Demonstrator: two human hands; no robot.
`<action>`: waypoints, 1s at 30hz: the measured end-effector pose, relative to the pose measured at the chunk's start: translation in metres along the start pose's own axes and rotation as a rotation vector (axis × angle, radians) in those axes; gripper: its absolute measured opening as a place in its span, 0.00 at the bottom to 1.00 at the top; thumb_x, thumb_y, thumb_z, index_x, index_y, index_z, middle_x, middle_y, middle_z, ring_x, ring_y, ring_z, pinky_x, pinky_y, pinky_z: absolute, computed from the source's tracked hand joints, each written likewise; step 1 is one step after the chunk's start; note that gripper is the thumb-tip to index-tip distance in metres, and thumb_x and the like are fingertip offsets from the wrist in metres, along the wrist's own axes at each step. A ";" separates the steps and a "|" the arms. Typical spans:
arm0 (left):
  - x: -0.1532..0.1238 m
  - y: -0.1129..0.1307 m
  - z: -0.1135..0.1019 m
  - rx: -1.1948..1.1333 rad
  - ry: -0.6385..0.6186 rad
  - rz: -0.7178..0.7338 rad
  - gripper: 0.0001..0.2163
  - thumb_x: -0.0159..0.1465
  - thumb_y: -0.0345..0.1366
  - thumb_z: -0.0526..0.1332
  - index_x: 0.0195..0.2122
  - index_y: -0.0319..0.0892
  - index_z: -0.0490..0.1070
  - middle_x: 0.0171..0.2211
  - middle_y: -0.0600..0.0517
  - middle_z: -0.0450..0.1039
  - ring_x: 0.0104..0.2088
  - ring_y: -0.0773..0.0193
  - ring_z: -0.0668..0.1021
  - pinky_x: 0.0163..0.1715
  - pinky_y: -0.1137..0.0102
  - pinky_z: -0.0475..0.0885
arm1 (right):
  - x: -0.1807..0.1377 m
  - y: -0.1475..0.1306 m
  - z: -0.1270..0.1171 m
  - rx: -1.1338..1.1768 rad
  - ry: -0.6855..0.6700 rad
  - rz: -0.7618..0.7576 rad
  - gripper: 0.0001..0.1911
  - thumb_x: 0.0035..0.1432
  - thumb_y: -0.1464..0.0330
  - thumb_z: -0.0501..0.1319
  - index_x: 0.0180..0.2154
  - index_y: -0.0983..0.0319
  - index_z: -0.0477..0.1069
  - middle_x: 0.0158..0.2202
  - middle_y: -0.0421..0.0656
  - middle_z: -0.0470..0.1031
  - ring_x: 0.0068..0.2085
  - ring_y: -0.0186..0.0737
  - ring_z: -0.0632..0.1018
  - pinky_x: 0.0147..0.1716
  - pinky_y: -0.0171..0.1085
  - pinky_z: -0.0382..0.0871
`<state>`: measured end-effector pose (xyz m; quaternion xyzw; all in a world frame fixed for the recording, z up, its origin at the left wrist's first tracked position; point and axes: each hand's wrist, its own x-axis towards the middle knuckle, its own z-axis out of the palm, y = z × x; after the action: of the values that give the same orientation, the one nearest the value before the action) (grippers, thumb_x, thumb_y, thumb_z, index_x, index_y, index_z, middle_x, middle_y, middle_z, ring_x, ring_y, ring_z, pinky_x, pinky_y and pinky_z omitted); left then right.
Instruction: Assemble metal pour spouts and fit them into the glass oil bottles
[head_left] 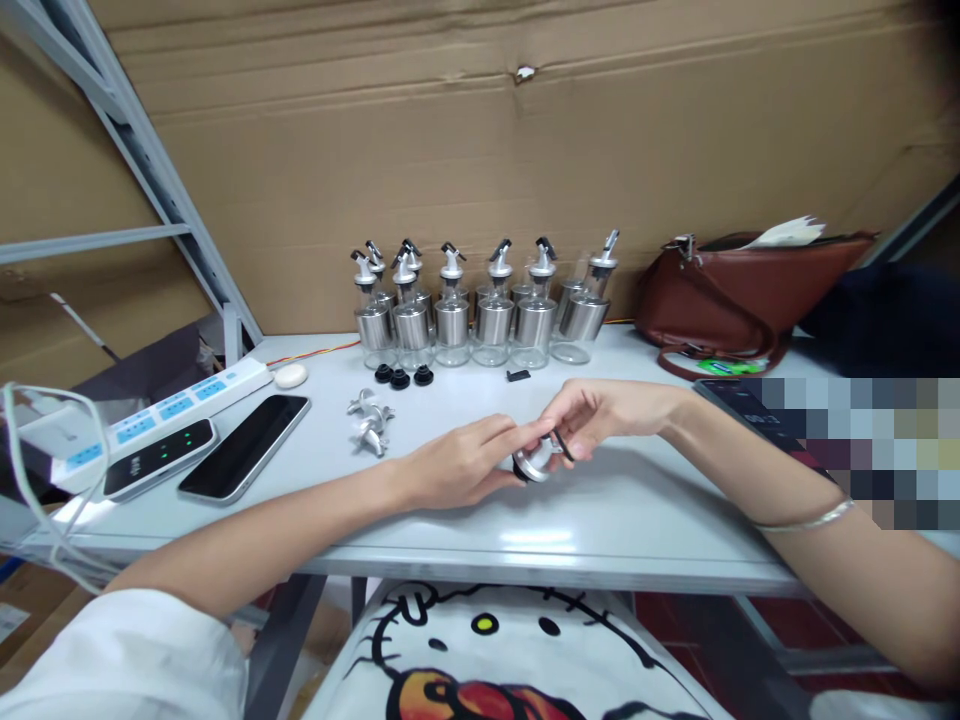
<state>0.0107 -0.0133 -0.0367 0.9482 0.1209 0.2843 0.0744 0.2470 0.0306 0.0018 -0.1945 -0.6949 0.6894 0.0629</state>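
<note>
Pourer cap [535,466] is between the two hands, just above the front part of the surface [645,510], in front of the bottles [452,322]. Long axis lies slantwise across the view: black stopper end toward lower left, spout end toward upper right, so it's tipped well over, not upright. Exact spout angle unclear, fingers cover part of it.

Looks: round silver collar, shiny, black underside at the left edge, thin black flap [564,445] sticking out on the right by the spout. Same kind of silver-and-black top as on the bottles.

Left hand [469,460]: comes in from the left, back of hand up, forearm low over the surface edge, index stretched along the top of the cap, thumb below. Grip closed down to the cap's width, has the collar/stopper side.

Right hand [611,412]: comes in from the right, wrist bent, fingers curled in, thumb toward the cap. Grip is a near-closed pinch on the spout/flap end; exact fingertip contact partly hidden.

Nearby: loose silver spouts [370,424] left of the hands, three black stoppers [400,379] behind those, small black piece [518,375] beyond the cap.
</note>
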 end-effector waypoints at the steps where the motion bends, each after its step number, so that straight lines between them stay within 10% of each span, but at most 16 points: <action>1: 0.000 0.000 0.000 -0.005 0.013 -0.002 0.28 0.67 0.36 0.52 0.65 0.46 0.41 0.41 0.45 0.67 0.42 0.60 0.73 0.42 0.64 0.73 | 0.001 -0.001 0.001 -0.005 0.015 -0.012 0.18 0.47 0.67 0.70 0.43 0.64 0.78 0.31 0.44 0.79 0.29 0.31 0.75 0.29 0.28 0.67; 30: -0.003 -0.007 -0.001 -0.082 0.052 -0.116 0.30 0.66 0.40 0.54 0.65 0.49 0.40 0.46 0.45 0.68 0.41 0.60 0.74 0.45 0.61 0.72 | 0.009 -0.001 0.008 -0.099 0.206 -0.066 0.18 0.49 0.64 0.68 0.42 0.66 0.76 0.35 0.44 0.76 0.34 0.34 0.74 0.39 0.36 0.66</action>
<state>0.0062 -0.0077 -0.0387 0.9280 0.1658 0.3088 0.1264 0.2355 0.0268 0.0005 -0.2440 -0.7240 0.6282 0.1470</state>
